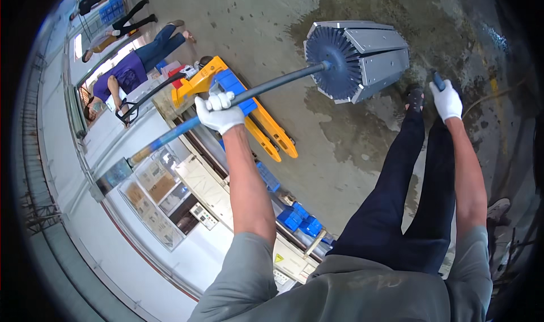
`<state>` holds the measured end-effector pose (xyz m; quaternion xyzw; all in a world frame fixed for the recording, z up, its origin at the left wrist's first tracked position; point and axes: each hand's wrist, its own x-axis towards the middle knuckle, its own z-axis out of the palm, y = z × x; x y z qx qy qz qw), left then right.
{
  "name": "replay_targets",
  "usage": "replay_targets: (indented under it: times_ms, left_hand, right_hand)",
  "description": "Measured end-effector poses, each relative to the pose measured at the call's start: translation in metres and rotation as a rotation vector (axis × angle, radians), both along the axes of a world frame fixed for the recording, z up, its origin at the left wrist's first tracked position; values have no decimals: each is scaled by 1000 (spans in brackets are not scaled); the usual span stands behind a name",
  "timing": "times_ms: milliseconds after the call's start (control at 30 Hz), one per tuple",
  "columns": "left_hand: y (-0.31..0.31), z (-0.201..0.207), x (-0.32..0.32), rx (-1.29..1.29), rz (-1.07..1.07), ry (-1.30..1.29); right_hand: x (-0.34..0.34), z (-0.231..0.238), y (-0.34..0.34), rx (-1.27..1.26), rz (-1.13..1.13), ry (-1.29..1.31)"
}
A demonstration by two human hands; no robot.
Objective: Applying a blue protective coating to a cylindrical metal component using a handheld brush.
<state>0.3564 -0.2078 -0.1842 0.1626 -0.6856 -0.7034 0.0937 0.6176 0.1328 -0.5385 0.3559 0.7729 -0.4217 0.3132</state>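
Observation:
My left hand, in a white glove, is wrapped round a long blue metal shaft. One end of that shaft reaches a dark slotted disc on a drum of grey metal plates; the other widens into a worn blue end piece. To the right of the drum, my gloved right hand is closed round a short dark blue handle. What that handle belongs to cannot be made out.
A yellow pallet truck stands beyond my left hand, with a blue crate on it. Blue bins line a pale machine. A person in purple is at the upper left. The concrete floor has wet patches.

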Motion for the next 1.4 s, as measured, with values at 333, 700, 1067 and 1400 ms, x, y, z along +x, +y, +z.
replay_targets:
  times_ms: [333,700,1067,1400]
  left_hand:
    - [-12,-9,-14,56,-98,-22]
    - [-35,5,-4,55,39,-40]
    - [-63,-3,11,118,-32,-43]
    - [-78,-9,25,139,-60,-46]
  right_hand:
    - [40,44,-1,18,115,77]
    - [43,130,-32,10,181,430]
    - [45,90,-52,-13,306,283]
    - [55,79,-52,98,283,366]
